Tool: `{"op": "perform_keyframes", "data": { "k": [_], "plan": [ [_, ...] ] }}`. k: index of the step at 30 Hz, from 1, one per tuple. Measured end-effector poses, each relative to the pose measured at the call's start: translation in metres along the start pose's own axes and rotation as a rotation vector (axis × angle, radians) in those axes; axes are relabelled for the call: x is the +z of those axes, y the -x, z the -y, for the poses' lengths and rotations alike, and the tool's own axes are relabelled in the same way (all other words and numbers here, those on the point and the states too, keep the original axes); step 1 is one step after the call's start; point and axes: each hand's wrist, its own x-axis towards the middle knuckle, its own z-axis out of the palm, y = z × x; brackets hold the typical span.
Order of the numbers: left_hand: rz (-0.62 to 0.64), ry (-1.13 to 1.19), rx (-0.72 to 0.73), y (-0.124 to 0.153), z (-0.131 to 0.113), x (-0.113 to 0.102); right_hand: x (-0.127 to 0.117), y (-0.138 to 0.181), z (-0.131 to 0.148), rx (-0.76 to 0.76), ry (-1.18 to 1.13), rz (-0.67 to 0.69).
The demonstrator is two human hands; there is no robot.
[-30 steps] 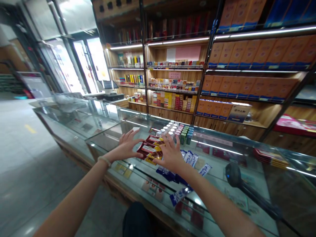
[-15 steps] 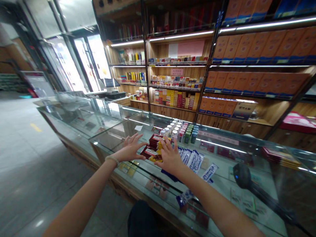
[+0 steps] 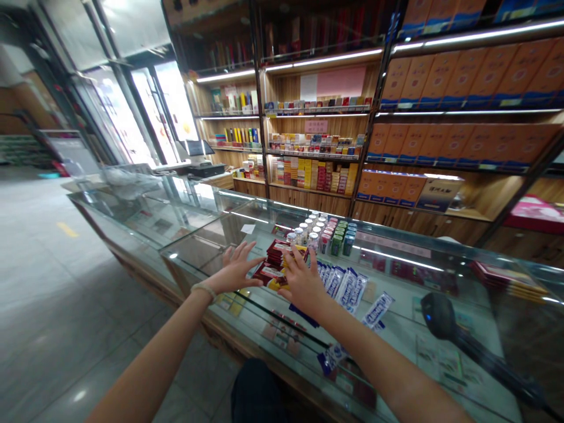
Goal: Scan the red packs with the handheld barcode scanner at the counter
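Observation:
My left hand (image 3: 238, 269) is open, its fingers spread, at the left side of a stack of dark red snack packets (image 3: 278, 249). Its thumb reaches to the edge of a lower dark red packet (image 3: 268, 271); I cannot tell if it presses on it. Over the yellow packets (image 3: 300, 251) beside them lies my right hand (image 3: 306, 286), fingers apart and partly hiding them. Blue-and-white wrapped bars (image 3: 350, 288) lie in a row just right of that hand. All of these rest on the glass counter (image 3: 211, 247).
Small white-capped bottles (image 3: 314, 228) and green tins (image 3: 337, 239) stand behind the packets. Loose blue bars (image 3: 378, 310) lie nearer me. A black barcode scanner (image 3: 440, 317) stands at right. Stocked shelves (image 3: 317, 155) line the wall.
Both hands stay almost in place around the packets, with only slight finger movement. The whole view has shifted a little.

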Motion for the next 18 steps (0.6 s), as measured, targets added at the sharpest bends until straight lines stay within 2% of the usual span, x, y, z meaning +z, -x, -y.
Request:
{"op": "perform_keyframes", "data": {
  "k": [7, 12, 18],
  "plan": [
    [-0.005, -0.011, -0.028, 0.000, 0.001, 0.003, -0.004, 0.001, -0.002, -0.003, -0.009, 0.022],
    [-0.005, -0.034, -0.057, 0.001, -0.001, -0.007, -0.016, 0.008, -0.013, 0.025, -0.041, -0.065],
    [-0.124, -0.068, -0.052, -0.002, -0.022, -0.019, -0.025, 0.021, -0.034, 0.059, -0.024, -0.094]
  ]
}}
